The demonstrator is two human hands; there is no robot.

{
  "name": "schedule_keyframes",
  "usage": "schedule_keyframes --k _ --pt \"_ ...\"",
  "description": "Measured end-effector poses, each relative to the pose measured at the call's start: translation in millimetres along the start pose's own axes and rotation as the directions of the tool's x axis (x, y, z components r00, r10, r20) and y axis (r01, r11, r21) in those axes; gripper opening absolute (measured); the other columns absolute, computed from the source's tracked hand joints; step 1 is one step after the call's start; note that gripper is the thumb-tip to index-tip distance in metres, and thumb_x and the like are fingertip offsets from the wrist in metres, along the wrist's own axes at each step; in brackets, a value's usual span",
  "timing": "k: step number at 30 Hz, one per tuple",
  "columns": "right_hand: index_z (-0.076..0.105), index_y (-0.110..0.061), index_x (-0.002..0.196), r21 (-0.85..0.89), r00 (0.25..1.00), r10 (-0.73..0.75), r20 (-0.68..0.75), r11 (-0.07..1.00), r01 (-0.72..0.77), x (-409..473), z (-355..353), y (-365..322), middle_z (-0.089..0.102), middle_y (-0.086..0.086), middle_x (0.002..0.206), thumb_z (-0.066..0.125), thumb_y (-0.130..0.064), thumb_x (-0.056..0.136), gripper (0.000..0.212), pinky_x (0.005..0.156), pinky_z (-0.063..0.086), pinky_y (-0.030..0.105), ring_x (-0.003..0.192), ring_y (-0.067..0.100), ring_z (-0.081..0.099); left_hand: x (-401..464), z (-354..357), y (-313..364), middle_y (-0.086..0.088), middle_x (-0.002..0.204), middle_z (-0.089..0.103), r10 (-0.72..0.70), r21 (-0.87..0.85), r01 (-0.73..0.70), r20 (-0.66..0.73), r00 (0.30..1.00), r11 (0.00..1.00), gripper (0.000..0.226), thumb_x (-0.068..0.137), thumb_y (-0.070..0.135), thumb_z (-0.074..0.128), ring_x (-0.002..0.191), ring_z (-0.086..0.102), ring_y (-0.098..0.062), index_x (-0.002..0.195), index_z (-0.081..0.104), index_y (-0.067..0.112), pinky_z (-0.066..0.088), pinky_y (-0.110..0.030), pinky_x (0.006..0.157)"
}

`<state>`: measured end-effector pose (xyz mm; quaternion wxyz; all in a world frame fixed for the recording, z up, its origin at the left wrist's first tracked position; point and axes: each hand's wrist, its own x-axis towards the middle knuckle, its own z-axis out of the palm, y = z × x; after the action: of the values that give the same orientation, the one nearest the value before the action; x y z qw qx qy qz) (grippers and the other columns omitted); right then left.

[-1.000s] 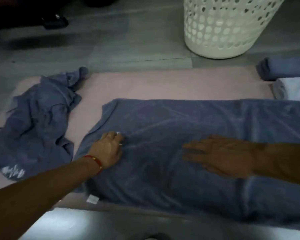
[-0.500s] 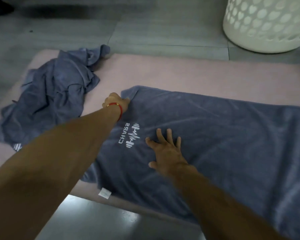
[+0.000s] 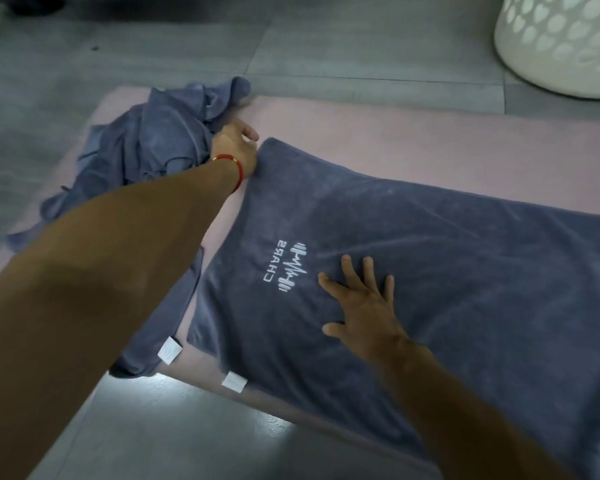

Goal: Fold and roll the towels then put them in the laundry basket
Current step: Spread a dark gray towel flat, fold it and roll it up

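Spread towel (image 3: 430, 271): a blue-grey terry towel lying flat on the pink mat (image 3: 395, 143), reaching from the mat's near edge toward its far edge and running out of view on the right; white embroidered logo (image 3: 286, 266) facing up near its left end.
Crumpled towel (image 3: 160, 140): a second towel of the same colour, heaped on the left part of the mat, one tail trailing toward the near edge with a white care label (image 3: 169, 350).
Laundry basket (image 3: 561, 43): white, perforated, standing on the grey tiled floor (image 3: 153, 46) beyond the mat's far right corner, well apart from both towels.
Left hand (image 3: 236, 147): at the far left corner of the spread towel, fingers curled down at the cloth edge; whether they actually pinch the corner cannot be told, since the fingertips are hidden.
Right hand (image 3: 364, 306): fingers straight and spread, palm pressed flat on the spread towel just right of the logo.
Probable handling: the cloth appears soft, limp and light, with no stiffness of its own; it should drape and wrinkle readily, and its pile likely clings a little to the mat rather than sliding.
Where to take hold: corners and hemmed edges offer the firmest purchase; a pinch at the far left corner, with the matching near corner beside the second care label (image 3: 234, 381), would probably keep the edge straight in a fold.
Caution: pulling one corner alone is likely to skew the towel; the flat palm serves as an anchor.
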<state>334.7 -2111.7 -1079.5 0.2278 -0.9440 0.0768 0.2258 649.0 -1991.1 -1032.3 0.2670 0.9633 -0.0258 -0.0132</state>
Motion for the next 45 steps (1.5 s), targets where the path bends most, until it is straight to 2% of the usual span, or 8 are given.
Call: schedule_keyframes --k 8,13,19,23,27,33,37,45 --pt "0.013 -0.043 0.159 -0.026 0.999 0.045 0.023 0.999 -0.044 -2.1 -8.7 -9.1 -0.022 -0.002 0.167 0.071 -0.042 0.090 0.090 0.120 -0.010 0.062 0.151 0.034 -0.027 -132.7 -31.7 -81.0 -0.026 0.114 0.053 0.151 0.271 -0.232 0.289 0.945 0.934 0.044 0.077 0.003 0.064 0.102 0.057 -0.045 0.120 0.057 0.004 0.048 -0.046 0.092" --pt "0.010 -0.044 0.159 -0.079 0.998 0.061 0.035 0.995 -0.058 -2.7 -9.7 -11.2 -0.021 -0.001 0.167 0.069 -0.047 0.091 0.090 0.121 -0.004 0.062 0.152 0.034 -0.023 -217.4 -40.0 -139.4 -0.026 0.123 0.055 -0.065 0.339 -0.018 0.235 0.970 0.941 0.041 0.089 0.014 0.063 0.112 0.056 -0.045 0.126 0.053 0.001 0.045 -0.047 0.092" --pt "0.022 -0.038 0.158 -0.070 0.998 0.041 -0.039 0.997 -0.044 -10.3 -7.9 -31.6 0.003 0.002 0.169 0.065 -0.048 0.092 0.079 0.121 0.010 0.060 0.155 0.034 0.000 -214.4 -54.4 -125.1 -0.011 0.098 0.072 -0.235 0.122 0.209 0.259 0.937 0.970 0.023 0.080 0.018 0.076 0.102 0.067 -0.028 0.069 0.056 0.022 0.047 -0.031 0.091" --pt "0.035 -0.031 0.154 0.454 0.954 -0.156 -0.257 0.851 0.262 -37.6 16.5 -81.4 0.038 -0.006 0.157 0.075 -0.047 0.081 0.085 0.117 0.035 0.042 0.143 0.015 0.037 -219.2 -68.4 -92.3 -0.008 0.072 0.066 -0.208 -0.184 0.309 0.424 0.881 0.933 0.022 0.081 0.006 0.078 0.065 0.062 -0.022 0.073 0.060 0.016 0.057 -0.033 0.064" --pt "0.037 -0.032 0.149 0.788 0.970 0.008 -0.244 0.584 0.194 -46.2 24.2 -106.8 0.049 -0.016 0.145 0.083 -0.041 0.076 0.088 0.104 0.043 0.016 0.132 0.003 0.047 -227.9 -78.9 -47.7 -0.019 0.083 0.072 -0.110 -0.367 0.460 0.674 0.731 0.809 0.009 0.094 0.011 0.068 0.064 0.069 -0.022 0.093 0.070 0.003 0.059 -0.027 0.059" --pt "0.067 -0.024 0.106 0.773 0.901 0.265 -0.343 0.625 0.110 -52.2 1.9 -45.4 0.069 -0.011 0.090 0.062 -0.004 0.089 0.027 0.060 0.046 0.005 0.080 0.000 0.065 -173.6 -36.7 -33.3 -0.011 0.110 0.069 0.210 0.035 -0.243 0.394 0.895 0.969 0.024 0.092 0.016 0.058 0.094 0.066 -0.030 0.114 0.068 0.016 0.056 -0.041 0.088" --pt "0.070 -0.026 0.106 0.656 0.919 0.186 -0.347 0.749 0.096 -76.0 3.3 3.6 0.069 -0.016 0.093 0.060 -0.006 0.091 0.027 0.069 0.044 0.004 0.082 -0.003 0.063 -121.6 15.0 -21.3 -0.014 0.145 0.050 0.559 0.187 -0.678 0.435 0.706 0.711 0.045 0.094 0.011 0.054 0.129 0.048 -0.040 0.139 0.056 0.019 0.041 -0.049 0.109" --pt "0.069 -0.033 0.120 0.639 0.873 0.325 -0.362 0.769 -0.021 -136.3 23.7 71.7 0.068 -0.021 0.108 0.061 -0.015 0.097 0.030 0.079 0.040 -0.001 0.094 -0.007 0.060 -66.8 66.6 59.3 -0.011 0.151 0.044 0.484 0.278 -0.831 0.706 0.517 0.482 0.048 0.093 0.014 0.059 0.132 0.047 -0.035 0.140 0.054 0.022 0.035 -0.041 0.113"
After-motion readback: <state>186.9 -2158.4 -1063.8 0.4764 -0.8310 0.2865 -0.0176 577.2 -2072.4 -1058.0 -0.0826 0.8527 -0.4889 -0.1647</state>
